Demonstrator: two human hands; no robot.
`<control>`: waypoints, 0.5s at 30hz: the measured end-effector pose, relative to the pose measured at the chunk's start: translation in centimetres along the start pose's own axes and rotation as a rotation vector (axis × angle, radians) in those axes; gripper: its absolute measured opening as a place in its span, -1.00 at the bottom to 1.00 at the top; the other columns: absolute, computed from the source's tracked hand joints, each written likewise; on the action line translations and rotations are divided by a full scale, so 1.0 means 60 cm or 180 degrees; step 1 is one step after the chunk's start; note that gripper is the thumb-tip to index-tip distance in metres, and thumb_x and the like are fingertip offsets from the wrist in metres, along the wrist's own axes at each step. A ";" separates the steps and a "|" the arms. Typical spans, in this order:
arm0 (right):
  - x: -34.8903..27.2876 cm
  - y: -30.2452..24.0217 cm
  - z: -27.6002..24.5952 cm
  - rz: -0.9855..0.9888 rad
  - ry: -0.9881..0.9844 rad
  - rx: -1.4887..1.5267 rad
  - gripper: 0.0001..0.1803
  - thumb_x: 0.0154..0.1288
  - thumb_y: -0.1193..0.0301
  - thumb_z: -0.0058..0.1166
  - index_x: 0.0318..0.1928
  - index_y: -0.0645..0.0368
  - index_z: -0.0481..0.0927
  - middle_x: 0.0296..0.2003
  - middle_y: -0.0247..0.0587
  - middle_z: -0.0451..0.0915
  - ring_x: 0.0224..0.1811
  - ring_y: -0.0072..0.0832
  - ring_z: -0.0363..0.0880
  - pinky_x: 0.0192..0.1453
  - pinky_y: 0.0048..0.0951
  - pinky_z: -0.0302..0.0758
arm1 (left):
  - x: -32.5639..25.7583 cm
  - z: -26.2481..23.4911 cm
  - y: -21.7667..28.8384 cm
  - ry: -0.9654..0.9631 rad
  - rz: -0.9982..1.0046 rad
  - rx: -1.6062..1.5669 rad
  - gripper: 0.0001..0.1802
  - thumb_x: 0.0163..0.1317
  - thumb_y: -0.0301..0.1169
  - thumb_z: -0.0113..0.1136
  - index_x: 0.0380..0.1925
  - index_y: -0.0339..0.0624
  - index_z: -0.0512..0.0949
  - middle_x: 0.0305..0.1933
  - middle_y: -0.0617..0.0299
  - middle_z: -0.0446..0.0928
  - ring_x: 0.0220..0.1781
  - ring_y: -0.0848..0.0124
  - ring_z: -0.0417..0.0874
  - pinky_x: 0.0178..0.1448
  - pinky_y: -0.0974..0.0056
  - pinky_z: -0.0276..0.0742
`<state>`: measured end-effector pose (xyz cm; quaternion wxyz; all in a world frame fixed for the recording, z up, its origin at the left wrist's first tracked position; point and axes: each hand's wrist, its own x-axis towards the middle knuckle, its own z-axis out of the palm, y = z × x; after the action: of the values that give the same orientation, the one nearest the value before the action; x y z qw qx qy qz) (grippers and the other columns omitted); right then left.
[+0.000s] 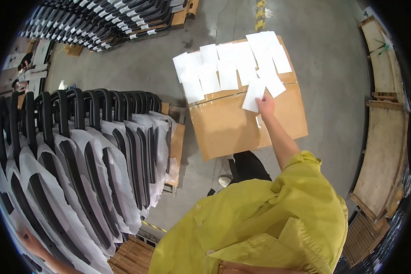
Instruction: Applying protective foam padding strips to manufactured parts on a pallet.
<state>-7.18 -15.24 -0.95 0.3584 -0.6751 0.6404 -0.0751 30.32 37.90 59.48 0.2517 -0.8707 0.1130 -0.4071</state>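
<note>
Right hand (pixel 266 106) pinches card (pixel 251 98) inward from right edge of box (pixel 228 128), left hand (pixel 29 243) by frames (pixel 94 109), grip unreadable; likely pick-up, next calling for clean lift.

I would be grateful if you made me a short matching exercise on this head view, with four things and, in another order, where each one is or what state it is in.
Things
1. right hand
2. left hand
3. cardboard box
4. wooden crates

Places and states
A. at the far right of the view
B. partly covered by many white slips
C. low at the left, beside partly wrapped black frames
D. gripping a single slip above the carton

Right pairs: 1-D; 2-C; 3-B; 4-A
</note>
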 end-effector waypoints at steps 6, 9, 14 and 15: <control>-0.233 -0.191 -0.049 0.0179 -0.2392 0.2751 -0.79 -0.02 0.42 0.13 -0.36 0.24 0.47 -0.54 -0.33 0.49 -0.63 -0.69 0.36 -0.54 -0.67 0.33 | -0.285 -0.100 0.314 -0.1628 -0.0301 -0.3719 -0.68 0.10 -0.47 -0.03 -0.10 -0.19 0.41 -0.07 0.19 0.42 -0.06 0.40 0.44 0.03 0.38 0.31; -0.384 -0.289 -0.060 -0.0236 -0.3457 0.3109 -0.76 -0.01 0.38 0.13 -0.34 0.23 0.46 -0.53 -0.33 0.49 -0.59 -0.64 0.39 -0.50 -0.67 0.35 | -0.427 -0.093 0.428 -0.3215 -0.0433 -0.5441 -0.45 -0.05 -0.53 0.15 0.02 -0.19 0.25 -0.15 0.19 0.43 -0.17 0.45 0.44 -0.12 0.43 0.38; -0.530 -0.358 -0.074 -0.0863 -0.4437 0.1852 -0.82 0.03 0.43 0.08 -0.33 0.23 0.45 -0.40 -0.32 0.50 -0.42 -0.61 0.42 -0.38 -0.60 0.37 | -0.496 -0.060 0.375 -0.3271 -0.1693 -0.6249 -0.77 0.02 -0.40 0.17 -0.33 -0.29 0.48 -0.38 0.35 0.48 -0.36 0.63 0.41 -0.30 0.49 0.36; -0.525 -0.361 -0.073 -0.1707 -0.3725 0.1903 -0.79 0.01 0.44 0.09 -0.31 0.23 0.45 -0.34 -0.27 0.49 -0.34 -0.56 0.43 -0.30 -0.56 0.38 | -0.485 -0.059 0.324 -0.3062 -0.1459 -0.5879 -0.78 0.00 -0.38 0.16 -0.35 -0.26 0.48 -0.44 0.30 0.49 -0.40 0.58 0.44 -0.32 0.43 0.37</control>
<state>2.62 10.31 26.08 0.7828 -0.6117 0.1064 0.0417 9.05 31.88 32.10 -0.5705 -0.7939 0.1000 0.1853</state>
